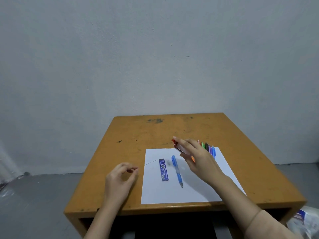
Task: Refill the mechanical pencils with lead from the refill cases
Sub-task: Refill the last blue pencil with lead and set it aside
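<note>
The left hand (120,178), loosely curled and holding nothing, hovers just short of a thin lead (150,162), while the right hand (198,157) grips a red refill case (178,147), with the blue pencil (177,169) and blue refill case (163,169) lying between both hands.

Blue pencil (177,169) beside lead case (163,169)

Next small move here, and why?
Probably the left hand should pinch the loose lead lying at the left edge of the paper. That hand hovers just beside it with its fingers curled, while the right hand is busy gripping the red refill case. The blue pencil lies nearby and could take the lead.
</note>
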### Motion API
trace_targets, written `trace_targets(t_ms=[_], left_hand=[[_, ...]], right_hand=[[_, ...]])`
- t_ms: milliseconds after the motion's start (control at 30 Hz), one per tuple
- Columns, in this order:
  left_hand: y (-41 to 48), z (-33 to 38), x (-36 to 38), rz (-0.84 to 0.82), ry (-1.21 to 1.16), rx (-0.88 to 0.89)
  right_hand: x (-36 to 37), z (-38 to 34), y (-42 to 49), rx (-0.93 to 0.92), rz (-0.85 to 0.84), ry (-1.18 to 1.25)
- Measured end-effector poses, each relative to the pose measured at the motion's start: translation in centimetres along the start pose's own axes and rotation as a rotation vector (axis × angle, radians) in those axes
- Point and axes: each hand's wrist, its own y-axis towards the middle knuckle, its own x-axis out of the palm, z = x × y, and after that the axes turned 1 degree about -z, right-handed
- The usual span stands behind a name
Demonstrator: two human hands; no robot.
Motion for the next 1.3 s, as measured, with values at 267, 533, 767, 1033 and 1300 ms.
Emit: trace_targets(t_ms=[267,533,767,1033,1300], left_hand=[[0.0,-0.9,0.2,0.042,-0.014,-0.013],[-0.2,-1.2,-0.1,0.118,-0.056,-0.109],[-0.7,-1.5,-0.1,0.148,-0.093,-0.125],[-0.7,-1.5,-0.1,0.138,-0.092,-0.139],[-0.8,-1.0,-0.2,0.134,-0.084,-0.149]], right_hand=[[1.1,0.2,-0.2,0.067,0.055,0.146],[1.9,-0.1,0.1,0.066,0.088,0.207],[1.8,-0.5,0.2,0.056,0.098,0.204],[1.1,-2.0,1.5,0.177,0.082,0.334],[0.6,-4.0,3.9,0.348,0.002,0.597]])
